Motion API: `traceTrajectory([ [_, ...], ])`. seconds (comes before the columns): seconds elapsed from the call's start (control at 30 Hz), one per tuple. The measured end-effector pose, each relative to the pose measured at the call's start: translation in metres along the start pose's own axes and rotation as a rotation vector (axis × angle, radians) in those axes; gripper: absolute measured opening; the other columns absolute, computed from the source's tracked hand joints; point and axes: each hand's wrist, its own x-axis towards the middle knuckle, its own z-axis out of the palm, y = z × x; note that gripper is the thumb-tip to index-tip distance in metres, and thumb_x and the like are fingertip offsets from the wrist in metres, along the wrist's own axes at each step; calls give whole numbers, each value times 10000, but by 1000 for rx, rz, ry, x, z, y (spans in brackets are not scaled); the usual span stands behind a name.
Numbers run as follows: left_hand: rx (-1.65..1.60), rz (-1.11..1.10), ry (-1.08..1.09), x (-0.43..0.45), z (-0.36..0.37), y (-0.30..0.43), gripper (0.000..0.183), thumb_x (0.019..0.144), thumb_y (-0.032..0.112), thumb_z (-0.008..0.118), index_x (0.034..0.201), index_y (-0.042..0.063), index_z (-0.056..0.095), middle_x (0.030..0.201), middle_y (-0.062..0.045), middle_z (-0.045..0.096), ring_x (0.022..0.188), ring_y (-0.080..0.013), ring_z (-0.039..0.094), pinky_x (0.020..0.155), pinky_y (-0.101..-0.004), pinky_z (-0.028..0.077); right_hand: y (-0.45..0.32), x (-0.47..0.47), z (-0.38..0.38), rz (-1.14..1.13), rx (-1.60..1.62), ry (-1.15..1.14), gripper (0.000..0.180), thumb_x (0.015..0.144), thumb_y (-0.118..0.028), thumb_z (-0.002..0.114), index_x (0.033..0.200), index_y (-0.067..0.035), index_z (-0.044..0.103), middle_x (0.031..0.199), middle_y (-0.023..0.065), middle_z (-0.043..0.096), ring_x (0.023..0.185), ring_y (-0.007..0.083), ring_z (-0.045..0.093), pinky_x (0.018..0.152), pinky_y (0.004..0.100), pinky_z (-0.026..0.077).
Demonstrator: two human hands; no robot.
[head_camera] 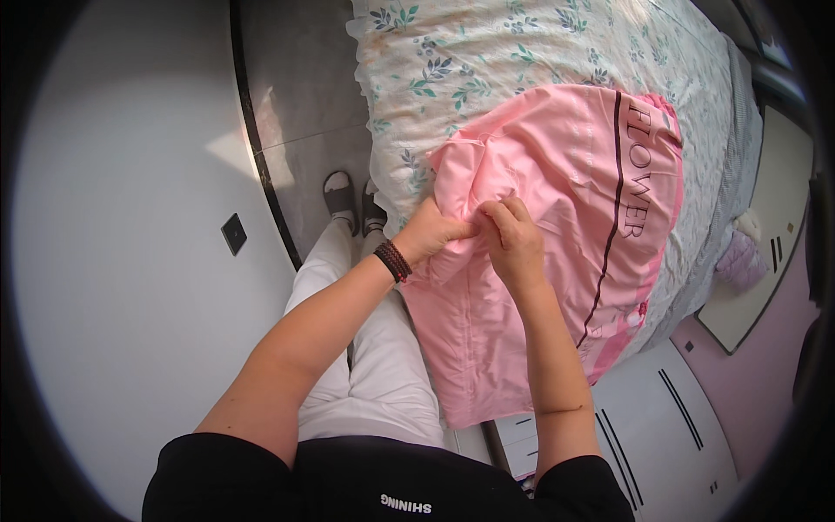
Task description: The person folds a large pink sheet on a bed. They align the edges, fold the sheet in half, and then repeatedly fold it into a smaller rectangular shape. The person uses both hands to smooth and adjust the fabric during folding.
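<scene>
A pink fabric cover (548, 156) with a dark stripe and printed lettering lies bunched on the bed and hangs over its near edge. My left hand (434, 231), a dark bead bracelet at the wrist, grips a gathered fold of it. Close beside, my right hand (514, 238) pinches the same cloth with thumb and curled fingers. Thin loose ties or threads show at the fold above both hands. What lies inside the gathered fabric is hidden.
Under the cover is a bed with a leaf-patterned white quilt (443, 72). A white wall (143, 196) rises at left, beyond the grey floor (306, 98). White drawers (659, 417) stand lower right; a purple plush item (742, 261) lies past the bed.
</scene>
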Motion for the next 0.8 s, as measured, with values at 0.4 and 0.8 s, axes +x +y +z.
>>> traceTrajectory([
  [0.4, 55, 92, 132, -4, -2, -7, 625, 665, 61, 767, 1217, -11, 484, 1126, -72, 576, 982, -144, 569, 853, -283, 479, 5, 26, -13, 44, 254, 89, 54, 836, -13, 618, 871, -18, 577, 765, 99, 552, 657, 228, 556, 586, 341, 457],
  [0.8, 23, -6, 104, -3, -11, -14, 699, 647, 79, 807, 1245, -21, 459, 1132, -83, 582, 1000, -155, 567, 871, -275, 471, -18, 27, -7, -158, 141, 149, 94, 798, 44, 590, 853, -15, 542, 775, 111, 528, 700, 261, 541, 589, 342, 458],
])
